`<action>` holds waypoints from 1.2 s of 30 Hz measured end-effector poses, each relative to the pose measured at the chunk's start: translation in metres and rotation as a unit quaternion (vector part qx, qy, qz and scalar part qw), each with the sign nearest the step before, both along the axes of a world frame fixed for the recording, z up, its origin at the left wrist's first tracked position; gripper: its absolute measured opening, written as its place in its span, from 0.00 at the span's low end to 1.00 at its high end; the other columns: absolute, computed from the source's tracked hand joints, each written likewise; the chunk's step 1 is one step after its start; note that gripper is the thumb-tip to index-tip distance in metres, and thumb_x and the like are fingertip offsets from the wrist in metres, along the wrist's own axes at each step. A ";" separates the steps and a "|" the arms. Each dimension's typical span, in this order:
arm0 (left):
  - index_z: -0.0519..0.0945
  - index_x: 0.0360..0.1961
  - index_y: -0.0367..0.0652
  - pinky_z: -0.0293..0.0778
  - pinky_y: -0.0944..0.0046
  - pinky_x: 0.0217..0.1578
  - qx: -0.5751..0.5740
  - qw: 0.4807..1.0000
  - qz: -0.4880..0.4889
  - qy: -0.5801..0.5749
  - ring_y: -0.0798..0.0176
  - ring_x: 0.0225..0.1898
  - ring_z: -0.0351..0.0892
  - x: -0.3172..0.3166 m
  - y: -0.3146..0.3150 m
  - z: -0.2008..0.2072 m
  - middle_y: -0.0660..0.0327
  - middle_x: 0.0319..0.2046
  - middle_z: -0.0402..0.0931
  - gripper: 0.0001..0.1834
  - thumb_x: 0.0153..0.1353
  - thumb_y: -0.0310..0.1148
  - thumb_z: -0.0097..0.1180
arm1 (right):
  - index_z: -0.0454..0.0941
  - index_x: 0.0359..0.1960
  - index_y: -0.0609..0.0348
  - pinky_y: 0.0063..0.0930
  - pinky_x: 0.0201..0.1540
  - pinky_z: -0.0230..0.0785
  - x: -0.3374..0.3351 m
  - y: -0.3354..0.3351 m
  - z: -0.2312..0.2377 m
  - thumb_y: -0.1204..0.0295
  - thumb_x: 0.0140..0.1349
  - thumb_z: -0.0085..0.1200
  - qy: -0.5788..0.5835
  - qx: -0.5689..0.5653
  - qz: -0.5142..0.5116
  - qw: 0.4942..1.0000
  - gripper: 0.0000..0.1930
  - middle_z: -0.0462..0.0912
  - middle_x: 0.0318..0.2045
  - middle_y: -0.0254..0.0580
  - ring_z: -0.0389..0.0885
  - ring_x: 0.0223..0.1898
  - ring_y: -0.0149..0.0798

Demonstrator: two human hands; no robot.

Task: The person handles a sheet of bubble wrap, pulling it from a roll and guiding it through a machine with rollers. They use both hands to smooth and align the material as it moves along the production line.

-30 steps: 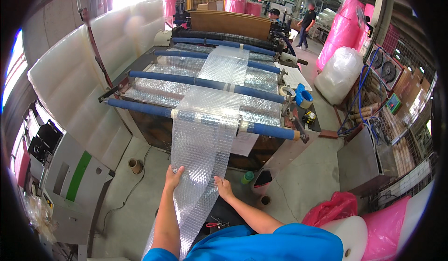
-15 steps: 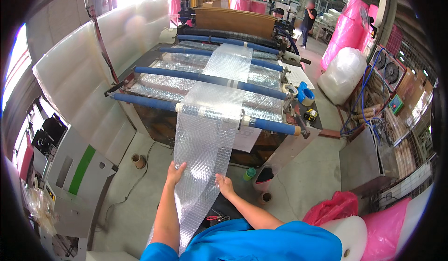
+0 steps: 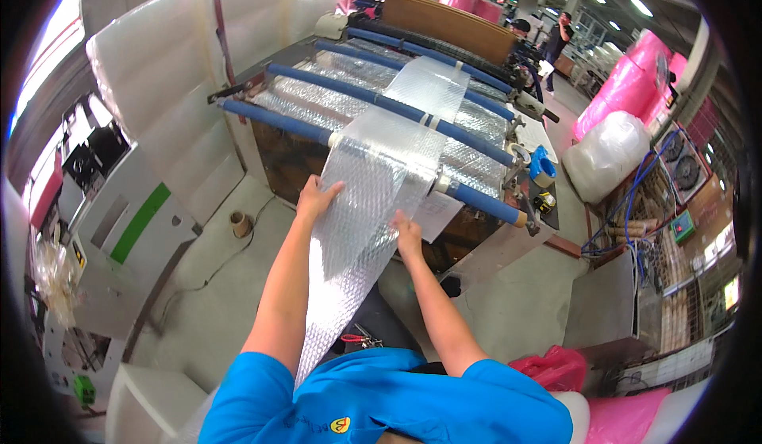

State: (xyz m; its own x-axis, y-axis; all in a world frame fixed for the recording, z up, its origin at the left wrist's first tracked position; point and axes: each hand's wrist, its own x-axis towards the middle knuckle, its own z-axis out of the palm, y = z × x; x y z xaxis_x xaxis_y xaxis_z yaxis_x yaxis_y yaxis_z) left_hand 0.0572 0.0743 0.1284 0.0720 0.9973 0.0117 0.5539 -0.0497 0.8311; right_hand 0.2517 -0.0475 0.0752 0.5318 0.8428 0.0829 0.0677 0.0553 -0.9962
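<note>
Firstly, one bubble-wrap sheet point(image 3: 369, 186), draped over the front blue roller point(image 3: 274, 121) and running down toward me. My left grip point(image 3: 319, 198): closed on its left edge, thumb on top. My right grip point(image 3: 407, 232): pinching its right edge. Also, one cloudy plastic bag point(image 3: 607, 158), bulging, contents unclear; one short brown tube point(image 3: 241, 226), upright.

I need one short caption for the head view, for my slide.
Left hand and right hand hold opposite edges of a clear bubble-wrap strip draped over a long blue bar.
</note>
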 end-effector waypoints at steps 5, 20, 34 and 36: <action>0.68 0.33 0.38 0.67 0.62 0.37 -0.054 0.998 0.006 -0.033 0.58 0.36 0.73 -0.012 0.003 -0.004 0.52 0.32 0.73 0.34 0.33 0.55 0.63 | 0.74 0.33 0.69 0.24 0.36 0.63 -0.001 0.015 0.020 0.57 0.55 0.47 -0.041 0.046 -0.065 0.996 0.22 0.77 0.27 0.43 0.73 0.29 0.34; 0.69 0.19 0.36 0.60 0.68 0.22 0.076 0.989 -0.003 -0.123 0.72 0.19 0.62 -0.081 -0.082 0.051 0.64 0.15 0.68 0.18 0.51 0.42 0.54 | 0.70 0.15 0.59 0.18 0.22 0.57 -0.098 -0.115 0.053 0.57 0.59 0.41 0.062 -0.014 0.118 0.991 0.21 0.70 0.14 0.32 0.65 0.17 0.23; 0.76 0.31 0.41 0.67 0.56 0.32 -0.038 0.996 0.056 0.064 0.50 0.31 0.74 -0.049 -0.044 -0.056 0.51 0.26 0.75 0.20 0.53 0.48 0.45 | 0.71 0.19 0.60 0.19 0.25 0.61 -0.046 -0.069 -0.063 0.56 0.59 0.40 -0.072 -0.110 0.104 0.986 0.21 0.70 0.16 0.32 0.68 0.21 0.26; 0.75 0.30 0.42 0.67 0.54 0.33 0.032 0.992 0.108 0.048 0.47 0.33 0.73 -0.039 -0.050 -0.049 0.51 0.29 0.75 0.18 0.52 0.46 0.47 | 0.71 0.20 0.61 0.19 0.25 0.61 -0.045 -0.069 -0.061 0.56 0.59 0.40 -0.018 -0.109 0.114 0.987 0.20 0.70 0.16 0.32 0.68 0.20 0.26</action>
State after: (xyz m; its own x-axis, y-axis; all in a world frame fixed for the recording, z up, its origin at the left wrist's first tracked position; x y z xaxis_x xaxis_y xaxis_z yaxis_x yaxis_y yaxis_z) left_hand 0.0186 0.0248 0.0790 -0.1402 0.9870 0.0785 0.6340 0.0286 0.7728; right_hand 0.2071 -0.1170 0.0147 0.3257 0.9403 -0.0989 0.1141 -0.1429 -0.9831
